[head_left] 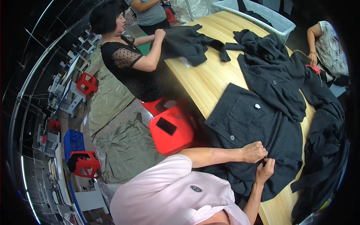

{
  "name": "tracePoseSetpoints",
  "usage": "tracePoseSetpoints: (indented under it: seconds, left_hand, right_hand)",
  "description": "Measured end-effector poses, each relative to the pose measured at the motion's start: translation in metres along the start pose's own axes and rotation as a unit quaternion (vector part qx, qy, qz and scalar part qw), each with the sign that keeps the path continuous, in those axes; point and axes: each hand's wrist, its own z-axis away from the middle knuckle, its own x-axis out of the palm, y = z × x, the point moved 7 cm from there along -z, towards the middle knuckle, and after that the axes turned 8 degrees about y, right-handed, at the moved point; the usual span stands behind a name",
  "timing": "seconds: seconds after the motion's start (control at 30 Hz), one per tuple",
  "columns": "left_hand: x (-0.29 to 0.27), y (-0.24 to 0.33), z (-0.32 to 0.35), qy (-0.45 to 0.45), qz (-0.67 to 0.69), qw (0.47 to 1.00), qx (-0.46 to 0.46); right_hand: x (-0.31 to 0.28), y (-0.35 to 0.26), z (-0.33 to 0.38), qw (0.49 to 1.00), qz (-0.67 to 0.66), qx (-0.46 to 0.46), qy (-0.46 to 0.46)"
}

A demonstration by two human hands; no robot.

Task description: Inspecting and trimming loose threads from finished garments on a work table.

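A dark grey knitted cardigan [243,120] lies spread on the wooden table in front of me. It has a ribbed hem, a patch pocket, a round button and a small white mark by the pocket. My left hand [254,152] is closed with its fingers pinching the cardigan's fabric. Close beside it, almost touching, my right hand [264,170] is also closed on the same cloth. What lies between the fingertips is too small to make out beyond dark fabric.
More dark cardigans [275,80] are heaped on the wooden table [221,22] and hang over its right side. Across from me a co-worker handles a dark garment [187,43]. Another person's hand holds red-handled scissors [314,69]. A red stool [170,138] carries a phone [166,126].
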Motion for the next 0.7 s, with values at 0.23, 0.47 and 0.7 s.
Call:
tracePoseSetpoints:
  seconds: [0.23,0.47,0.7]
  left_hand:
    - [-0.036,0.021,0.022,-0.116,0.035,0.991,0.054]
    - [-0.187,-0.040,0.033,0.054,-0.112,0.988,-0.088]
    - [-0.211,-0.088,0.115,0.059,-0.271,0.911,-0.306]
  right_hand:
    - [-0.039,-0.033,-0.007,0.986,0.007,-0.056,-0.157]
    - [-0.082,0.009,-0.051,0.994,0.094,0.036,-0.050]
    - [0.019,0.008,-0.038,0.957,0.197,0.007,-0.212]
